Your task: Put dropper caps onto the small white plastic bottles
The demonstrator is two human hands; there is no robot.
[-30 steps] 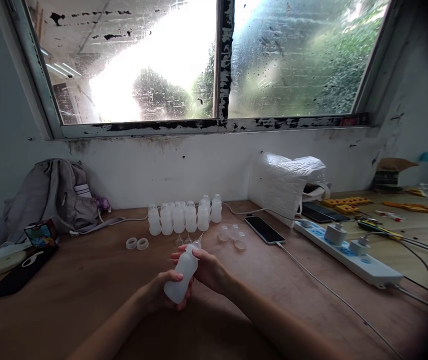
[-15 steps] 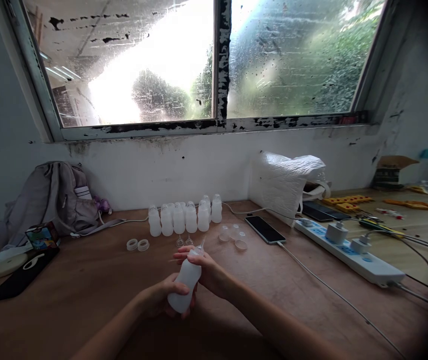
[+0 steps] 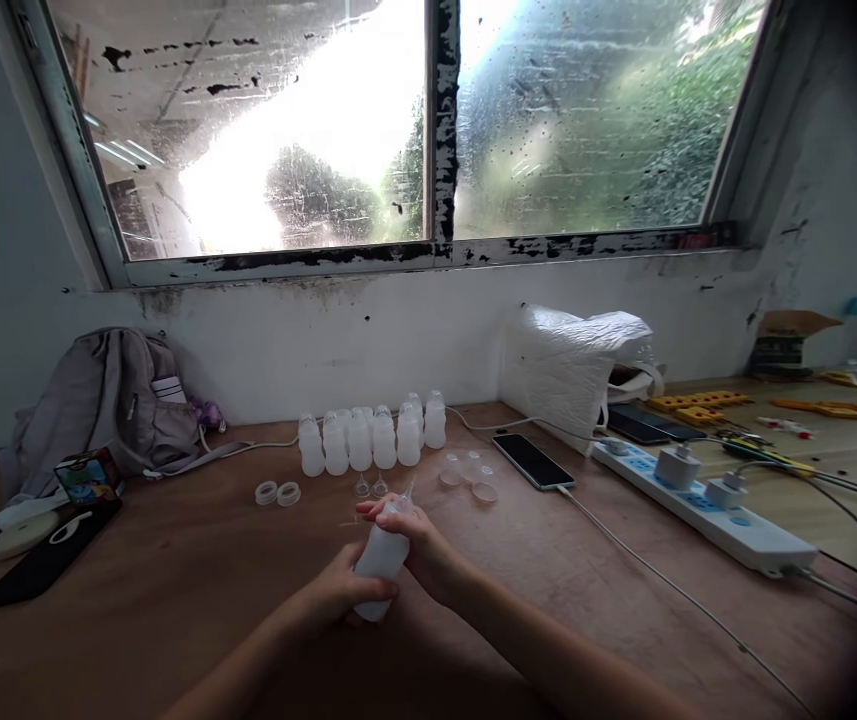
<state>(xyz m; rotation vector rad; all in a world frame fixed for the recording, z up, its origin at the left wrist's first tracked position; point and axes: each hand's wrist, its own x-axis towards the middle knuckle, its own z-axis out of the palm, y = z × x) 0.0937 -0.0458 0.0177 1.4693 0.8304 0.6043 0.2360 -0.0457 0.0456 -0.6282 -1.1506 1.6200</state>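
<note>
A frosted white baby bottle (image 3: 384,555) is held tilted above the table, its top leaning away to the right. My left hand (image 3: 345,585) wraps round the lower body, thumb across the front. Fingers of my right hand (image 3: 417,540) close round the collar, just under a clear teat (image 3: 404,498) that points upward. Behind the hands, two clear teats (image 3: 370,485) rest on the table. Two white screw rings (image 3: 278,493) lie to the left, and several clear caps (image 3: 467,474) to the right. Several similar bottles (image 3: 359,440) stand in a row farther back.
A phone (image 3: 533,460) on a charging cable lies to the right, near a white power strip (image 3: 705,510) with plugs. A silvery padded bag (image 3: 555,370) stands against the wall. At the left are a grey backpack (image 3: 109,400) and a black strip-like item (image 3: 45,560).
The bottle and both hands have shifted slightly right. My left hand has changed its hold, its thumb now lying farther across the bottle's lower front. My right hand stays round the collar.
</note>
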